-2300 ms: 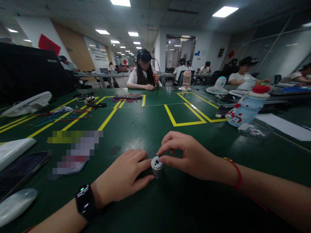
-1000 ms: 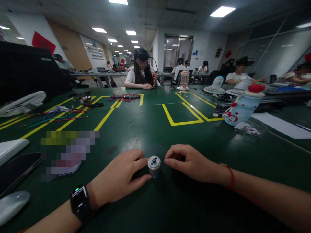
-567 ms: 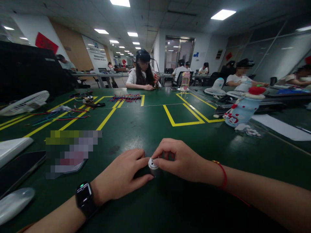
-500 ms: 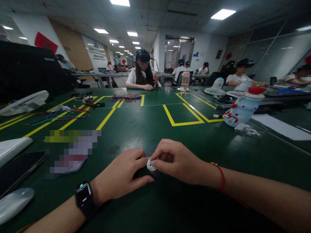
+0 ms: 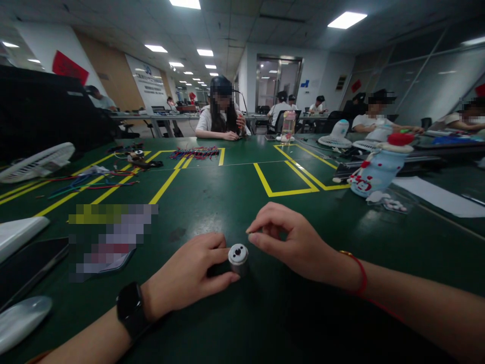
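A small silver metal cylinder with a white cap (image 5: 238, 258) stands upright on the dark green table (image 5: 235, 197); the left hand (image 5: 189, 275) grasps its side, while the right hand (image 5: 297, 242) hovers just beside it, fingertips pinched together, contents unclear

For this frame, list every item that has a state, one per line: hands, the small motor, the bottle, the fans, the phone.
Small silver cylindrical motor: upright on the green table, white end cap up.
Left hand: fingers closed around the motor's side.
Right hand: raised just above the motor, thumb and forefinger pinched, not touching it.
Pale blue cartoon bottle: tilted, red cap on.
White fan grille: lying flat.
Black phone: screen dark.
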A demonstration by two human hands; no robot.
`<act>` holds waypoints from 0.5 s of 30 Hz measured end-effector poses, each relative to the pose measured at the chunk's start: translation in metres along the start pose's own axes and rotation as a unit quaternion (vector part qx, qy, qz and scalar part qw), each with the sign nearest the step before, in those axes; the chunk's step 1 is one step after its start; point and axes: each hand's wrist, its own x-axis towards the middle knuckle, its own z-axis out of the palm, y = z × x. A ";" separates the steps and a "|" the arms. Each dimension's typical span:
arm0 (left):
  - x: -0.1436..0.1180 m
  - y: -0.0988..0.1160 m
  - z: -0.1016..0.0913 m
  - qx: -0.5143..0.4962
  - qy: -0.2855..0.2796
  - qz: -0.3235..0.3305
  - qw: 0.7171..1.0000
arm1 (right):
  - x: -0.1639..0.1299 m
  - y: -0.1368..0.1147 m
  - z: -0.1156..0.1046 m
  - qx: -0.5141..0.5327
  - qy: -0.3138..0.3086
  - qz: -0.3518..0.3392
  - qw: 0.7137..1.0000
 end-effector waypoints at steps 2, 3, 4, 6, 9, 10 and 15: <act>0.000 0.000 0.000 0.006 -0.023 -0.015 1.000 | -0.005 0.005 -0.007 -0.022 -0.031 0.014 0.999; 0.000 0.000 -0.001 0.009 -0.036 -0.022 0.999 | -0.009 0.009 -0.009 -0.032 -0.052 0.024 0.998; 0.000 0.000 -0.001 0.011 -0.040 -0.024 0.999 | -0.014 0.013 -0.009 -0.042 -0.076 0.035 0.996; 0.000 0.000 -0.001 0.013 -0.040 -0.024 0.999 | -0.022 0.021 -0.007 -0.065 -0.106 0.042 0.991; 0.000 0.001 -0.002 0.013 -0.041 -0.029 0.999 | -0.030 0.028 -0.002 -0.104 -0.119 0.027 0.987; 0.000 0.001 -0.002 0.012 -0.045 -0.032 0.998 | -0.032 0.029 -0.001 -0.112 -0.121 0.021 0.986; -0.001 0.002 -0.003 0.010 -0.060 -0.050 0.997 | -0.032 0.030 -0.001 -0.119 -0.122 0.022 0.985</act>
